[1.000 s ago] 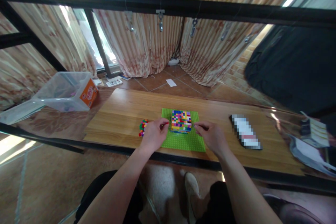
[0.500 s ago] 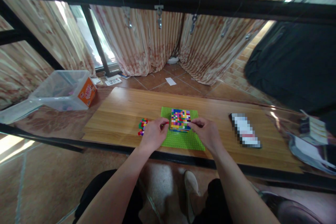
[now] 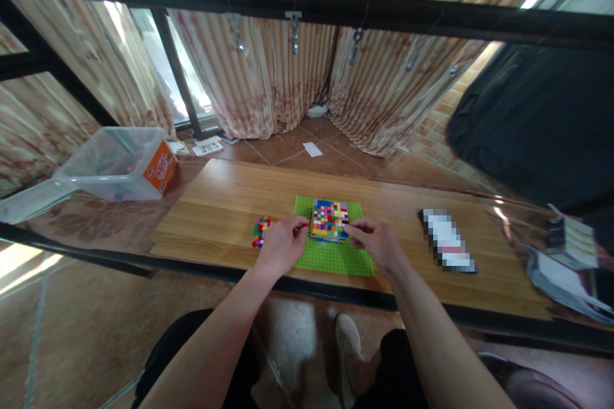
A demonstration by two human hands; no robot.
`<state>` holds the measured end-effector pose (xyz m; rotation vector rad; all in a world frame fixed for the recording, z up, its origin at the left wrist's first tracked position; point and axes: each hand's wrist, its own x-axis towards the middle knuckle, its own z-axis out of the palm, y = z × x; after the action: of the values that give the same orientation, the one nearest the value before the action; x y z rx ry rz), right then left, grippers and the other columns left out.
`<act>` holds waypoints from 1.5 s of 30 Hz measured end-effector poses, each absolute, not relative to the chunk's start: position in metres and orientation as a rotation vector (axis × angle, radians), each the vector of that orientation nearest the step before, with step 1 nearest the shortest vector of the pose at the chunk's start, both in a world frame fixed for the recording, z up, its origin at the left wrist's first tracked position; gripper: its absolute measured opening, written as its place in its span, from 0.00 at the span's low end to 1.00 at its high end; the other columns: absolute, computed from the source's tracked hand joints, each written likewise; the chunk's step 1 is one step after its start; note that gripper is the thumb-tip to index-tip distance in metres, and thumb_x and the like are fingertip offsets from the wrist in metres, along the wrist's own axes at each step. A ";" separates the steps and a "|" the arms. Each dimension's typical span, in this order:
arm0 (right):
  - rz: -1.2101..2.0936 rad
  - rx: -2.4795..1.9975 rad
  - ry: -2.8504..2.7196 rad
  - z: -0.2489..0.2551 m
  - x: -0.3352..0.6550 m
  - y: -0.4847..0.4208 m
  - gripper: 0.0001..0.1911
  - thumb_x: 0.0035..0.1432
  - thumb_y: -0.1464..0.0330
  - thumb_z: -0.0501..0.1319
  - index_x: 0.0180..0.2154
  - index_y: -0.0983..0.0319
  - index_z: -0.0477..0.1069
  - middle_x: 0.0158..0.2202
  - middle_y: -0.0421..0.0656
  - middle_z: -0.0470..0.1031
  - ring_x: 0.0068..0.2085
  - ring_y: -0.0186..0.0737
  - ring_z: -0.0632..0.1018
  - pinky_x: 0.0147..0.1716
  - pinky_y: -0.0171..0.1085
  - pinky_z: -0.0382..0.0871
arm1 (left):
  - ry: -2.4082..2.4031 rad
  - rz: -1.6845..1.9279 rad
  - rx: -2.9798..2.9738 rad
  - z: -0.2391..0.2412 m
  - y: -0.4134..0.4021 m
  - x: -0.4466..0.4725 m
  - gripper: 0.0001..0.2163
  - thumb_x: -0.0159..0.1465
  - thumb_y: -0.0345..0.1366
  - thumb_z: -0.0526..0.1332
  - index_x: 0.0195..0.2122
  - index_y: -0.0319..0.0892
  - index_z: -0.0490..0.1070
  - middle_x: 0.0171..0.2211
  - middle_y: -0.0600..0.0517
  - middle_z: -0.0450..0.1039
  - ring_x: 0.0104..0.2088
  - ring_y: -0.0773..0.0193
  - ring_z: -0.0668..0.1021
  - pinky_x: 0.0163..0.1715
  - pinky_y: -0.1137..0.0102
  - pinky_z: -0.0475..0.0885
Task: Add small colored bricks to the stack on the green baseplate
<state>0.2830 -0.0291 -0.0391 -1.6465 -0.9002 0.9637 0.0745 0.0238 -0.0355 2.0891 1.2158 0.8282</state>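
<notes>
A block of small many-coloured bricks [image 3: 330,219] stands on a green baseplate [image 3: 336,257] near the front edge of a wooden table [image 3: 225,204]. My left hand [image 3: 281,245] is closed beside the block's left side, pinching a small red brick at its fingertips. My right hand [image 3: 377,241] is closed in a pinch against the block's right side; what it holds is too small to make out. A little heap of loose coloured bricks [image 3: 260,231] lies just left of my left hand.
A clear plastic bin [image 3: 115,163] with an orange label sits at the far left. A dark flat object [image 3: 448,239] lies right of the baseplate. Papers [image 3: 566,268] lie at the right end. A black bar [image 3: 307,6] crosses overhead.
My right hand has moved left, from the baseplate's right edge up against the block's right side. The left hand has stayed put.
</notes>
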 end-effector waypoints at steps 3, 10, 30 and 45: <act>1.041 -1.623 -0.819 -0.041 0.283 -0.030 0.23 0.33 0.52 0.74 0.26 0.63 0.76 0.20 0.39 0.73 0.22 0.30 0.70 0.21 0.32 0.65 | 1.220 0.824 2.088 -0.036 0.024 0.074 0.07 0.64 0.29 0.58 0.38 0.41 0.77 0.33 0.50 0.81 0.32 0.63 0.81 0.34 0.71 0.73; 1.246 -1.579 -0.649 -0.044 0.287 -0.029 0.20 0.35 0.58 0.76 0.28 0.63 0.75 0.22 0.39 0.74 0.21 0.30 0.72 0.19 0.30 0.65 | 1.221 0.817 2.111 -0.036 0.022 0.074 0.08 0.64 0.29 0.58 0.38 0.42 0.77 0.32 0.51 0.81 0.31 0.64 0.80 0.33 0.71 0.73; 1.116 -1.400 -0.508 -0.031 0.291 -0.027 0.20 0.35 0.56 0.75 0.24 0.62 0.71 0.23 0.38 0.72 0.21 0.27 0.69 0.20 0.30 0.64 | 1.163 0.866 1.984 -0.040 0.023 0.075 0.06 0.63 0.28 0.58 0.37 0.41 0.74 0.33 0.50 0.81 0.34 0.63 0.82 0.37 0.70 0.75; 1.089 -1.422 -0.643 -0.025 0.275 -0.024 0.23 0.33 0.53 0.74 0.23 0.64 0.74 0.20 0.38 0.71 0.22 0.27 0.66 0.23 0.30 0.60 | 1.145 0.914 1.785 -0.043 0.019 0.080 0.07 0.62 0.29 0.62 0.35 0.43 0.81 0.33 0.52 0.83 0.33 0.64 0.82 0.36 0.71 0.74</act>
<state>0.2755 -0.0237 -0.0250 -1.4217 -0.6430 1.0886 0.0797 0.0189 -0.0427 1.7850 1.1450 0.9141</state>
